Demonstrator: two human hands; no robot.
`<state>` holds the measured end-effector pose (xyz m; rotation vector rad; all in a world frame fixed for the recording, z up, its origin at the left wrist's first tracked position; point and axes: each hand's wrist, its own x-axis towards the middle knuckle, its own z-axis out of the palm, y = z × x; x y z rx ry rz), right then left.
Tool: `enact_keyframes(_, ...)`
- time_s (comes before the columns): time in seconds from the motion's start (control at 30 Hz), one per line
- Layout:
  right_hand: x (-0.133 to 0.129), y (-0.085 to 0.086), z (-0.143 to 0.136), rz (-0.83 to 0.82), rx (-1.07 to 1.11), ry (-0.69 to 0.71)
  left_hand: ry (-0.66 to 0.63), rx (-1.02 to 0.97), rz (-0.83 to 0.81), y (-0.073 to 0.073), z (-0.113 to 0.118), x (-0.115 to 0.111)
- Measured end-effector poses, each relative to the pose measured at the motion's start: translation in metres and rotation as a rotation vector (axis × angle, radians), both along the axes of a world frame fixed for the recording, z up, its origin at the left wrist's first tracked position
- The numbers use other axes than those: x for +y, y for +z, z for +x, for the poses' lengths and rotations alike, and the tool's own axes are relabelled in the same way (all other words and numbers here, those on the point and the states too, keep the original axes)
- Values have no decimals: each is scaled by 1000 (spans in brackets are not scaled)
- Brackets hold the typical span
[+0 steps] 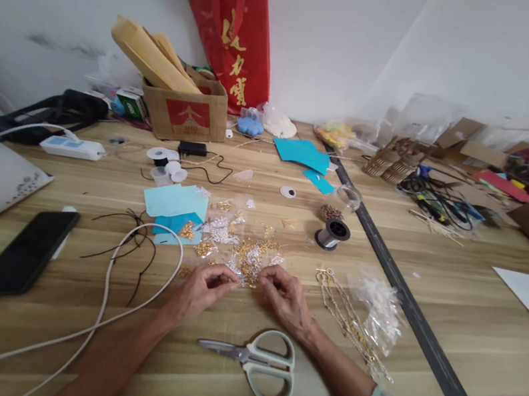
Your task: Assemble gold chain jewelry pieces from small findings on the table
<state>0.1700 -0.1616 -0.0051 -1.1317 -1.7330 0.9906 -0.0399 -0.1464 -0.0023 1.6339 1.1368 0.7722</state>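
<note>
Both hands rest over the near edge of a loose pile of gold and silver beads (252,257) on the wooden table. My left hand (203,289) has thumb and forefinger pinched together beside the silver beads; whatever lies between the tips is too small to make out. Facing it, my right hand (284,298) is curled with its fingertips closed, and its grip is hidden too. Below the hands lies a pair of scissors (250,358) with pale handles. Small clear bags of gold beads (205,248) and white beads (221,229) sit just behind the left hand.
Bead chains (341,312) and clear plastic bags (380,312) lie right of the right hand. A wire spool (333,234) stands behind. Blue cards (175,203), a white cable (106,286) and a phone (21,255) are at left. A dark strip (397,284) crosses the table.
</note>
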Motion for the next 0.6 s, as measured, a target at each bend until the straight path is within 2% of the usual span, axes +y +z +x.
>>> enact_keyframes(0.37,0,-1,0,17,-2,-1,5,-11,93,4,1,0)
enact_keyframes(0.6,-1,0,-1,47,-20,8,-3,43,183,1,0,1)
